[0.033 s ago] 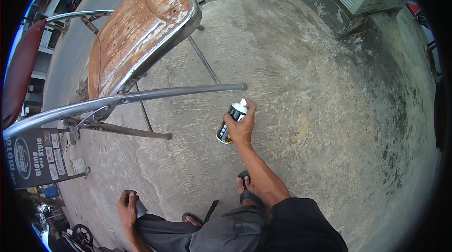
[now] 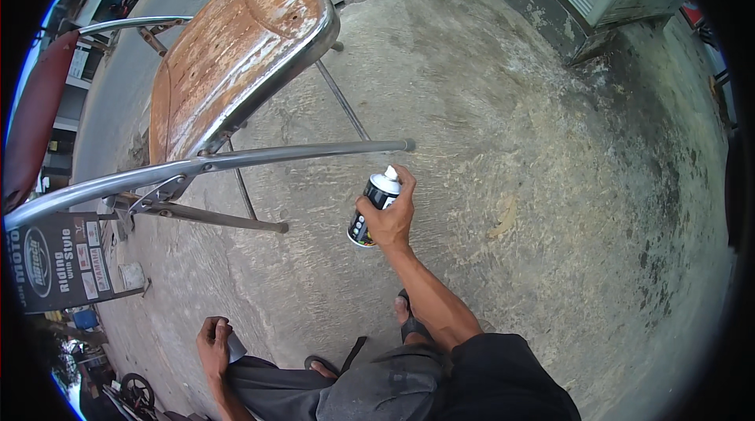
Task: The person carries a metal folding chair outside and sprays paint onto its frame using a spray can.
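A black-and-white spray can (image 2: 378, 194) with a white nozzle (image 2: 391, 172) tilts above the concrete (image 2: 487, 279), well short of its far edge, near a metal-framed chair (image 2: 236, 59) with a scuffed tan seat. The right hand (image 2: 389, 220) wraps the can, forearm stretched forward, a finger raised beside the nozzle; the left hand (image 2: 211, 342), low by the knee (image 2: 250, 378), curls around a grey piece (image 2: 235, 348).
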### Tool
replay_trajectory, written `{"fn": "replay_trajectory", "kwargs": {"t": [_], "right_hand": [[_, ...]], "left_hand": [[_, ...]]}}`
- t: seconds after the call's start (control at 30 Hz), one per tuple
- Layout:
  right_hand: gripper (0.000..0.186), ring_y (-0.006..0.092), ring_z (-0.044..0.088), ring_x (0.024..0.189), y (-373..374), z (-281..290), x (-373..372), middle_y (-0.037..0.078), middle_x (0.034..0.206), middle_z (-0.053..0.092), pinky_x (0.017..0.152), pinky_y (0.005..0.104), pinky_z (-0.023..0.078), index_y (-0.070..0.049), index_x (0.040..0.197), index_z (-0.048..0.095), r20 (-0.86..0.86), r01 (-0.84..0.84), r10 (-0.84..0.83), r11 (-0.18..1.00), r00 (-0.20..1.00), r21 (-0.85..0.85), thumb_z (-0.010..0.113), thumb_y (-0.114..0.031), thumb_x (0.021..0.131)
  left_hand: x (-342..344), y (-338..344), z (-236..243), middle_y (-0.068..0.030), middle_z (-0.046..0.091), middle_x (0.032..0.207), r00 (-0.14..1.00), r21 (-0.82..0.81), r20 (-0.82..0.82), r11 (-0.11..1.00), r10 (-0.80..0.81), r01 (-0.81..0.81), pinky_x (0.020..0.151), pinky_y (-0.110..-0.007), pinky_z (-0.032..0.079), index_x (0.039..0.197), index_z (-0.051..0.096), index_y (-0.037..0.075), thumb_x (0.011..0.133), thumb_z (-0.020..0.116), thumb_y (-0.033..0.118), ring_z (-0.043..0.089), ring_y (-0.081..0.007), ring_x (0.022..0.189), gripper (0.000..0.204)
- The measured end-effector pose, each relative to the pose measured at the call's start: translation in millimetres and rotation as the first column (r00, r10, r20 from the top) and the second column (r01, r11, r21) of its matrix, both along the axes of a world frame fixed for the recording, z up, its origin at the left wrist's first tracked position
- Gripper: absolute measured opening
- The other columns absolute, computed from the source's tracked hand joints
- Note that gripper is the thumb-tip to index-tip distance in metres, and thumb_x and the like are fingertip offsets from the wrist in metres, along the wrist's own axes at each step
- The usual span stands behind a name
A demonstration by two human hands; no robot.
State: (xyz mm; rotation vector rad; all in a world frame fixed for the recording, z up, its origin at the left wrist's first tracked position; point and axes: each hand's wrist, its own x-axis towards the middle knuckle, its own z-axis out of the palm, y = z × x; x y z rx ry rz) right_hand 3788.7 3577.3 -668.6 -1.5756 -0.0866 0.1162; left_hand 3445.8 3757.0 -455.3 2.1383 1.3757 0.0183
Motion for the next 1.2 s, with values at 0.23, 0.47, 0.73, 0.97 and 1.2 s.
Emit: {"fn": "replay_trajectory", "kwargs": {"t": [0.23,0.47,0.73,0.97,1.2], "right_hand": [[0.086,0.0384,0.059,0.118,27.4,141.6,-52.8,0.025,0.128,0.051,0.097,0.0483,0.052,-0.006,0.148,0.036,0.543,-0.465,0.231,0.816,0.807,0.344,0.083,-0.014,0.076],[0.081,0.0225,0.066,0.078,-61.9,28.7,43.9,0.015,0.096,0.067,0.074,0.0354,0.056,-0.007,0.143,0.042,-0.32,-0.166,0.133,0.983,0.938,-0.077,0.08,-0.015,0.071],[0.082,0.0218,0.067,0.071,-87.0,81.9,154.9,0.013,0.093,0.066,0.06,0.0371,0.055,-0.005,0.141,0.046,-0.39,-0.42,0.307,0.873,0.868,-0.248,0.077,-0.014,0.066],[0.093,0.0235,0.071,0.088,-1.0,260.5,28.4,0.015,0.102,0.063,0.079,0.0362,0.06,-0.008,0.146,0.041,0.135,-0.687,0.679,0.676,0.721,0.267,0.081,-0.021,0.063],[0.088,0.0375,0.066,0.107,81.7,255.5,-66.1,0.018,0.121,0.059,0.096,0.0475,0.054,-0.006,0.144,0.042,0.377,-0.574,0.537,0.819,0.754,-0.02,0.081,-0.022,0.067]], "left_hand": [[-10.3,0.6,3.6,-0.0089,0.068,0.086,0.997,0.006,0.068,0.999,0.04,-0.04,0.08,-0.033,0.05,0.103,0.067,-0.004,0.105,0.058,0.039,0.065,-0.0176,0.084,0.044],[-20.3,-11.9,21.5,-0.0087,0.067,0.086,0.981,0.032,0.147,0.99,0.129,-0.135,0.081,-0.033,0.051,0.101,0.067,-0.003,0.104,0.059,0.035,0.065,-0.0172,0.084,0.039],[-32.9,-28.1,28.4,-0.0067,0.066,0.084,0.957,-0.015,0.258,0.991,0.134,-0.135,0.078,-0.03,0.05,0.101,0.067,-0.004,0.105,0.058,0.026,0.063,-0.0153,0.081,0.032],[4.6,-90.4,110.5,-0.0123,0.067,0.082,0.91,0.198,0.41,0.968,0.06,-0.153,0.075,-0.032,0.051,0.096,0.068,-0.005,0.101,0.058,0.02,0.065,-0.0195,0.079,0.027],[-50.0,-76.3,126.2,-0.0195,0.068,0.086,0.834,0.377,0.49,0.924,-0.252,0.057,0.075,-0.037,0.051,0.09,0.069,-0.005,0.093,0.059,0.028,0.068,-0.03,0.081,0.034]]}}
